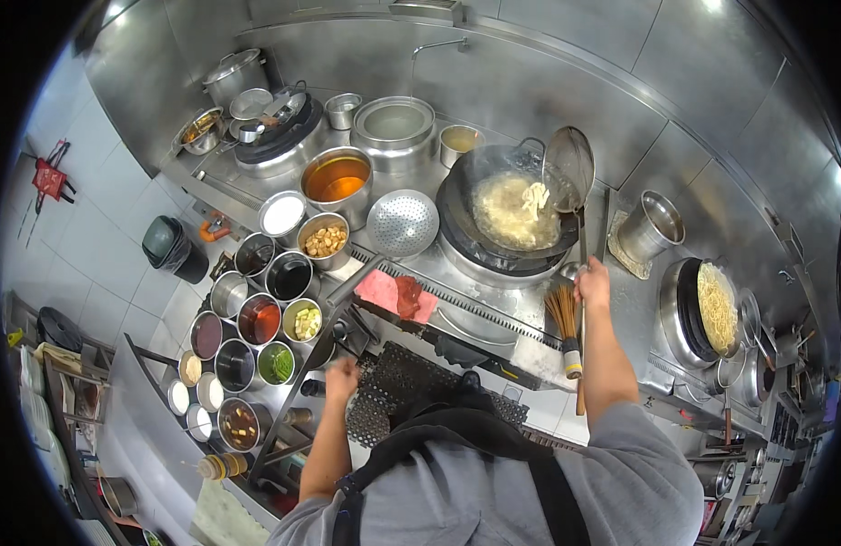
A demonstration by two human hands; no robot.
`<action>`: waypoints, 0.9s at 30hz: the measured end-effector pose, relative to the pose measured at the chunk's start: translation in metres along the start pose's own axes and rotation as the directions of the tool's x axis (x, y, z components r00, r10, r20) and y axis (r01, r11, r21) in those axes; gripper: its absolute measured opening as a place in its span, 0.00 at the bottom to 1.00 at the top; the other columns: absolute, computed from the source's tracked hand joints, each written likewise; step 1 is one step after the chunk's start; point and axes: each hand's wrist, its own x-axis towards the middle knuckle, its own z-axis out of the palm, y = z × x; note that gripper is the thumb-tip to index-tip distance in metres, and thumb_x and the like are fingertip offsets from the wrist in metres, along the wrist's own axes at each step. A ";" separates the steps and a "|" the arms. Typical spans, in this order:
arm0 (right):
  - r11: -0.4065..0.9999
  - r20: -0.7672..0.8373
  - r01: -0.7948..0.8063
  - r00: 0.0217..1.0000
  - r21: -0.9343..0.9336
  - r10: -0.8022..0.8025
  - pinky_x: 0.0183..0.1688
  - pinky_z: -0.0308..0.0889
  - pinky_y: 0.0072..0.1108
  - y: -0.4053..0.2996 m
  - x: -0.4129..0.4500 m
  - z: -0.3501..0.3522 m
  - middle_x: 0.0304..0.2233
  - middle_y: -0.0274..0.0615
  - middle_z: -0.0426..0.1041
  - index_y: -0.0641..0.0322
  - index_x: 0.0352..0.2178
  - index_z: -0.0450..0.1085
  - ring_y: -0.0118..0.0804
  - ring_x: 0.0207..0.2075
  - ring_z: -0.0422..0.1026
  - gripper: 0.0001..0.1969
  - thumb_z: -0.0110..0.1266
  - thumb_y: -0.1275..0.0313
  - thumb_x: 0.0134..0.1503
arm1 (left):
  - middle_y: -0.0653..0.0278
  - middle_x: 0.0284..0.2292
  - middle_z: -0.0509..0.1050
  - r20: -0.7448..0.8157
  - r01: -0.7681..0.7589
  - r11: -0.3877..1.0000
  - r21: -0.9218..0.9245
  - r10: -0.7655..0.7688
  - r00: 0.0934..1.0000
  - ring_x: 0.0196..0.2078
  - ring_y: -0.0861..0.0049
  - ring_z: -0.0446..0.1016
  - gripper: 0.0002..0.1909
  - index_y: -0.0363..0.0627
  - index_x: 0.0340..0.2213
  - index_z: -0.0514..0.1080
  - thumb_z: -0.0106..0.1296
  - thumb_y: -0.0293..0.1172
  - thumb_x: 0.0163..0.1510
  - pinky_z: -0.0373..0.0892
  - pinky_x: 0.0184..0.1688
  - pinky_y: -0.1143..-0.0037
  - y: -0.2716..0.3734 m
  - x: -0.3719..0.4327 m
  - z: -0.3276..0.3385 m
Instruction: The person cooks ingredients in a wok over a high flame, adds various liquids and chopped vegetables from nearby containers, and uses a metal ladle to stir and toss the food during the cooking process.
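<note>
My right hand (593,281) grips the handle of a mesh strainer (569,168), which is tilted over the far right edge of a wok (461,179). Pale food (535,198) lies by the strainer's rim, above bubbling oil or liquid (505,218). A bamboo wok brush (565,317) stands just left of that hand. My left hand (342,377) is closed, near the right side of the steel seasoning pots; whether it holds anything does not show. A perforated steel ladle or strainer (402,222) rests left of the wok, with pink and red cloths (408,298) at the counter's front edge.
Steel pots of seasonings, including fried garlic pieces (325,240) and chopped greens (277,364), crowd the left. A pot of orange oil (336,179) stands behind them. Noodles (718,310) lie in a vessel at right. A tall steel pot (650,226) sits right of the wok.
</note>
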 end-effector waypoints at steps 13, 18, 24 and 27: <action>0.914 -0.126 0.103 0.978 -0.393 -0.164 0.10 0.59 0.26 -0.024 -0.033 0.015 0.14 0.42 0.66 0.67 0.48 0.62 0.33 0.08 0.63 0.20 0.40 0.80 0.51 | 0.52 0.27 0.76 0.211 0.810 0.487 0.326 -0.873 0.440 0.30 0.60 0.76 0.11 0.38 0.27 0.74 0.51 0.33 0.44 0.72 0.29 0.65 -0.266 -0.215 -0.043; 0.987 0.076 -0.159 0.985 0.032 0.157 0.09 0.57 0.26 0.014 -0.016 0.059 0.13 0.41 0.65 0.68 0.43 0.65 0.33 0.08 0.62 0.17 0.41 0.81 0.50 | 0.53 0.26 0.76 0.420 0.230 0.798 0.557 -0.510 0.751 0.26 0.66 0.77 0.11 0.37 0.31 0.74 0.50 0.30 0.46 0.74 0.22 0.69 -0.255 -0.148 -0.061; 0.832 0.268 -0.275 0.950 0.482 0.159 0.10 0.56 0.23 0.041 -0.003 0.121 0.15 0.40 0.65 0.66 0.29 0.63 0.31 0.11 0.62 0.03 0.45 0.79 0.51 | 0.56 0.29 0.75 0.364 0.726 0.688 -0.007 -0.674 0.643 0.27 0.68 0.76 0.15 0.44 0.36 0.74 0.50 0.31 0.43 0.75 0.24 0.70 -0.162 -0.096 0.015; 0.789 0.323 -0.285 0.939 0.544 0.116 0.10 0.55 0.19 0.027 -0.007 0.131 0.16 0.39 0.65 0.66 0.29 0.63 0.29 0.10 0.61 0.03 0.46 0.79 0.51 | 0.58 0.30 0.76 0.434 0.661 0.749 0.040 -0.609 0.664 0.28 0.69 0.76 0.17 0.44 0.38 0.74 0.51 0.31 0.43 0.76 0.27 0.69 -0.156 -0.095 0.016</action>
